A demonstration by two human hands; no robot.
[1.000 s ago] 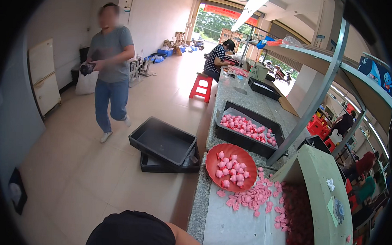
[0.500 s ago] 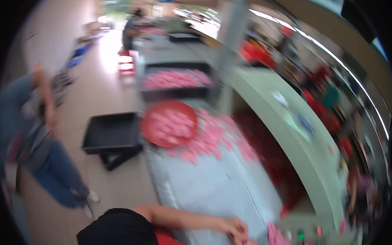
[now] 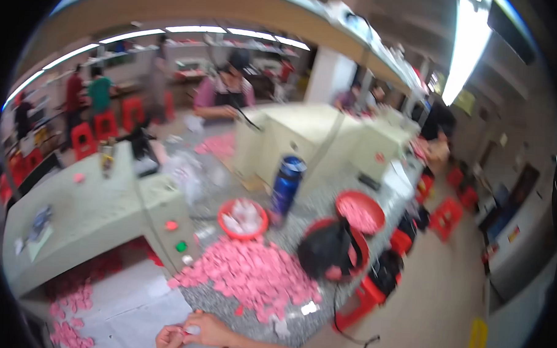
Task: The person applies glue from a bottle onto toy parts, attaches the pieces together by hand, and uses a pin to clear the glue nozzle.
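"One long speckled counter [image 3: 209, 300] lies in front of you, doesn't it?"

"It does, and the biggest thing on it is the pale green machine [image 3: 100, 198] at your left, its dark mouth facing you."

"A second pale housing [image 3: 292, 122] stands farther back. What's beside your hands?"

"A white sheet [image 3: 132, 322] reaches from the machine's mouth, with loose pink pieces at its far left edge. Your wide pink heap [image 3: 256, 274] lies just right of the machine, directly on the stone."

"And past the heap?"

"You have a black bag [image 3: 322, 252] over a red container, a red bowl [image 3: 380, 226] of pink pieces behind that, a smaller red bowl [image 3: 242, 235] of whitish stuff, and a blue bottle [image 3: 284, 186] upright between the two bowls."

"Now your hands?"

"Your right hand [image 3: 205, 330] and your left hand [image 3: 169, 340] meet near the sheet's right edge, fingers drawn narrow, pinching a small pink piece [image 3: 186, 334] between them. It's too blurred to tell you its shape."
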